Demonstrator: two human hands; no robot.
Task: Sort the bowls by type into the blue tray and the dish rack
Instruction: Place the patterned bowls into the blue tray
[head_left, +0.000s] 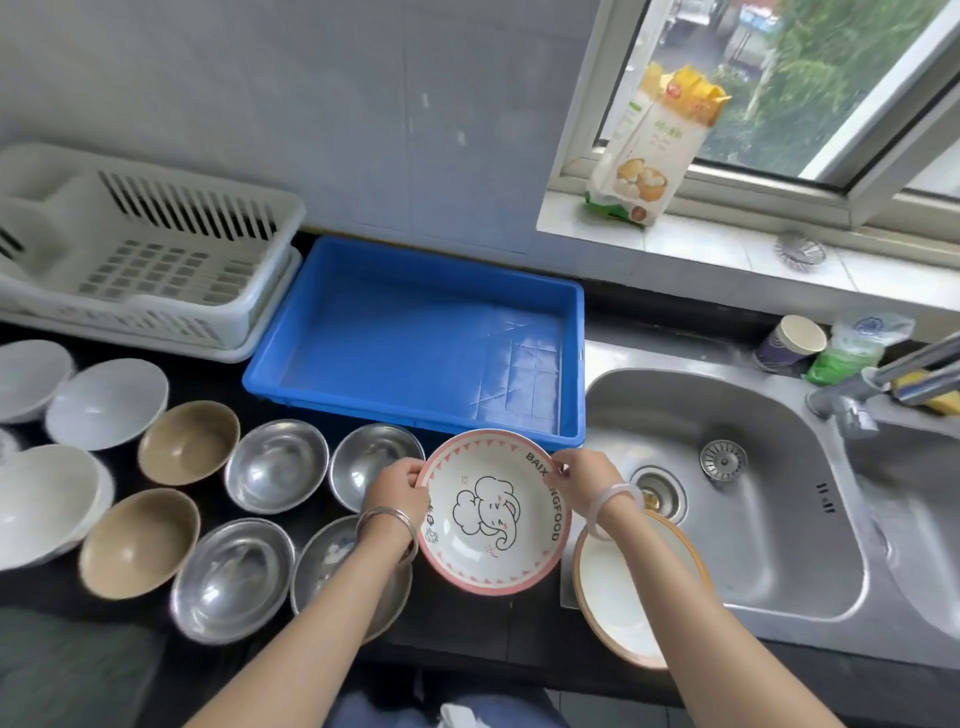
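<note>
I hold a pink-rimmed bowl with an elephant drawing (493, 512) by both sides, just in front of the blue tray (415, 410). My left hand (396, 487) grips its left rim and my right hand (584, 480) its right rim. The tray holds nothing. The white dish rack (156, 291) stands at the back left, also bare. On the dark counter lie several steel bowls (276, 465), two tan bowls (188, 441) and several white bowls (106, 402). An orange-rimmed white bowl (623, 597) sits under my right forearm at the sink's edge.
A steel sink (727, 519) with a drain and tap (883, 384) fills the right side. A paper cup (792, 345) and a plastic bag stand behind it. A flour packet (644, 150) leans on the windowsill.
</note>
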